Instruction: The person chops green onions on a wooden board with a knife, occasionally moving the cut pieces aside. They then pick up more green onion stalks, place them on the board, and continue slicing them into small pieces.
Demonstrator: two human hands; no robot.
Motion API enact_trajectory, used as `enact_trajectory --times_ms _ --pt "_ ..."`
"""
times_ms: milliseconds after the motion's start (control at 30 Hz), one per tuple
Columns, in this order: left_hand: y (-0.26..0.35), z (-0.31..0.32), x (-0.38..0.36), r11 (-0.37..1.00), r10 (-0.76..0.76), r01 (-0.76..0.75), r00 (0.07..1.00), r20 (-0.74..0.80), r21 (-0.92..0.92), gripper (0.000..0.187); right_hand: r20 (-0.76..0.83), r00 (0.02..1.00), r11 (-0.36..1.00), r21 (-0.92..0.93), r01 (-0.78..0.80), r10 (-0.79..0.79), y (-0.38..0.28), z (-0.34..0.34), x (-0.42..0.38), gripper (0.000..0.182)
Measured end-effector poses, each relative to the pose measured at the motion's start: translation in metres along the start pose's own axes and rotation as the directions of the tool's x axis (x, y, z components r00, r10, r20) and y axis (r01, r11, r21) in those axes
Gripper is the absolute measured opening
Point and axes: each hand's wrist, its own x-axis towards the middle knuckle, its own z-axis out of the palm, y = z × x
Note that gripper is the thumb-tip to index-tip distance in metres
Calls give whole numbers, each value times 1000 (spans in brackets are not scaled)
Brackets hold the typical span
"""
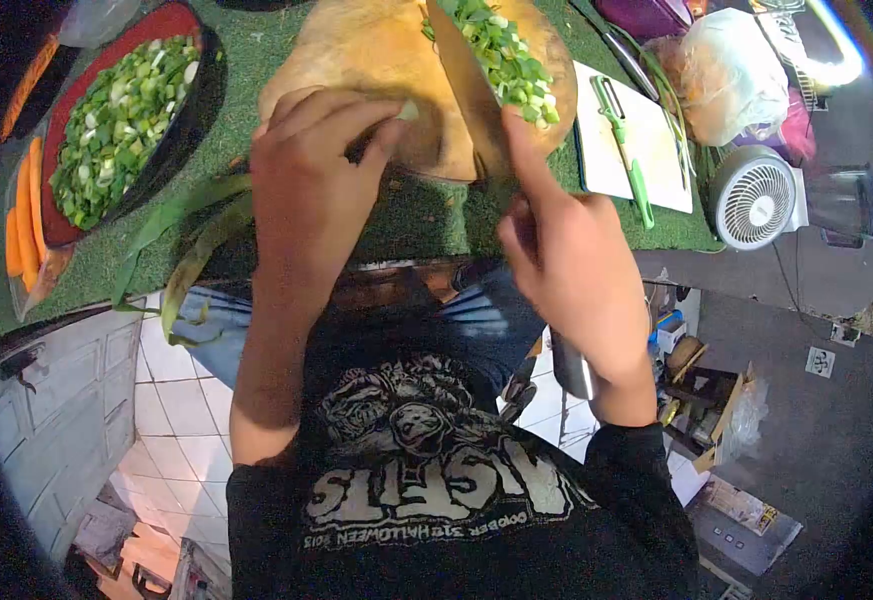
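The right hand [578, 270] grips the knife [470, 95] across the board's [341, 55] near edge; apart, the left hand [318, 155] pinches a scrap [408, 111]. Chopped scallions [512, 70] lie by the far right edge. Chopping seems underway; another cut calls for a steady hold.

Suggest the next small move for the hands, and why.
I'd probably have the left hand add its small pale piece to the chopped green onion on the wooden board: that piece seems pinched in the left hand, and the chopped green onion lies just past the knife in the right hand.
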Motion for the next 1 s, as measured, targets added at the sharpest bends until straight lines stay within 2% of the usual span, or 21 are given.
enact_trajectory --times_ms 33,67,100,233,300,433,500,533,600,667,733,800,933,1000 --pt "0 1 1 997 -35 35 999 -2 -76 15 -4 1000 1000 -1 1 -1 -2 0 -1 77" --pt "0 1 1 997 -32 32 1000 1 -77 15 -31 998 998 44 52 -50 -5 0 -2 77" --pt "0 1 0 999 -17 17 1000 10 -33 15 -57 993 990 89 106 -101 -9 -1 -3 78" --pt "1 0 -1 995 39 -38 999 -9 96 14 8 993 988 106 112 -114 -18 -3 -6 78" --pt "1 -1 0 998 17 -17 1000 5 66 14 17 990 986 94 137 -140 -16 2 -7 77" --pt "3 -3 1 998 17 -18 999 30 53 15 36 991 990 58 127 -130 -20 7 -6 77" --pt "1 -2 0 997 41 -42 999 22 63 16 164 982 989 124 75 -95 -26 6 1 70" --pt "1 -1 0 995 68 -69 998 17 73 17 160 983 990 127 66 -86 -26 13 7 70" --pt "5 -5 -1 987 101 -102 995 19 127 18 -90 959 962 -70 264 -269 -25 28 20 67" --pt "5 -10 -5 975 124 -126 992 22 186 20 -79 974 976 -63 207 -212 -24 26 16 69" --pt "-2 -11 -6 992 107 -109 994 26 69 20 -56 992 992 -63 110 -113 -21 19 17 73" --pt "-4 -7 -5 996 76 -76 997 7 43 19 -21 1000 998 -66 11 -12 -18 14 16 78" --pt "-5 -9 1 999 36 -37 999 39 14 14 -106 988 993 -9 116 -117 -15 7 10 78" --pt "-5 -8 2 999 40 -41 998 41 19 14 -55 991 992 0 122 -122 -20 4 6 78"
